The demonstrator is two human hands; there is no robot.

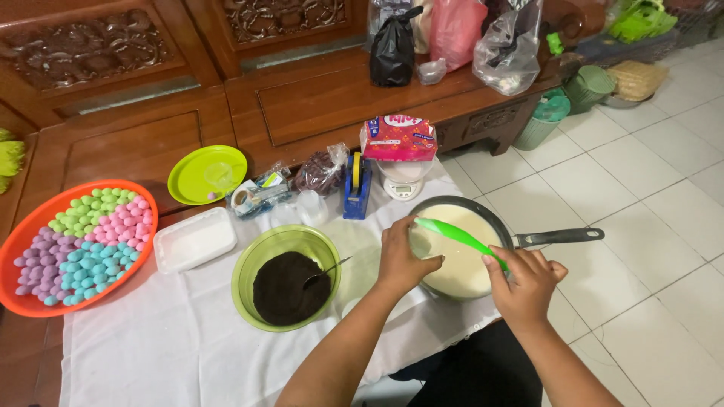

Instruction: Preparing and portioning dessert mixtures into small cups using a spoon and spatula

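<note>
Right hand point(526, 283) dips green ladle point(460, 238) into pan point(494, 223); left hand point(402, 260) holds cup point(424, 243).

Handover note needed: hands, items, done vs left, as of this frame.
Right hand grips a green ladle over the black pan of pale batter.
Left hand holds a small clear cup at the pan's rim.
Green bowl of dark crumbs with a spoon sits left.
Done: orange tray is loaded with coloured balls.
Left: cup fill cannot be judged.
</note>
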